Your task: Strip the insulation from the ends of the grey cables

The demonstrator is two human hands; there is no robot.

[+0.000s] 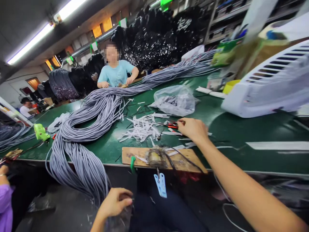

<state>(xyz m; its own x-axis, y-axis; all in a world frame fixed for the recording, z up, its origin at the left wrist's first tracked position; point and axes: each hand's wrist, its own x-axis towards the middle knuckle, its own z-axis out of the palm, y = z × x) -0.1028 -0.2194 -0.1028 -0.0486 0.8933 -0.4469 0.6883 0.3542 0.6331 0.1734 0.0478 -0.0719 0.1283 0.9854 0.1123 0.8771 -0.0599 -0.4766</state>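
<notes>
My right hand [193,129] reaches over the green table, its fingers closed on a red-handled hand tool [173,125] whose kind is hard to make out. Left of that tool lies a loose pile of white paper strips [142,127]. My left hand [116,202] is low, below the table edge, thumb and fingers curled together; what they hold, if anything, is too small to name. Beside it hang the ends of a thick bundle of grey cables [82,167]. Between my hands, a wooden board [185,158] at the edge carries a taped roll-like lump [156,157] and a blue clip [160,185] hanging below.
A clear plastic bag [177,101] of small parts lies behind the strips. Grey cables [159,77] run across the green table [229,129]. A white slatted appliance [267,80] stands right, a green fan [41,132] left. One co-worker [117,72] faces me; a purple sleeve [6,203] shows left.
</notes>
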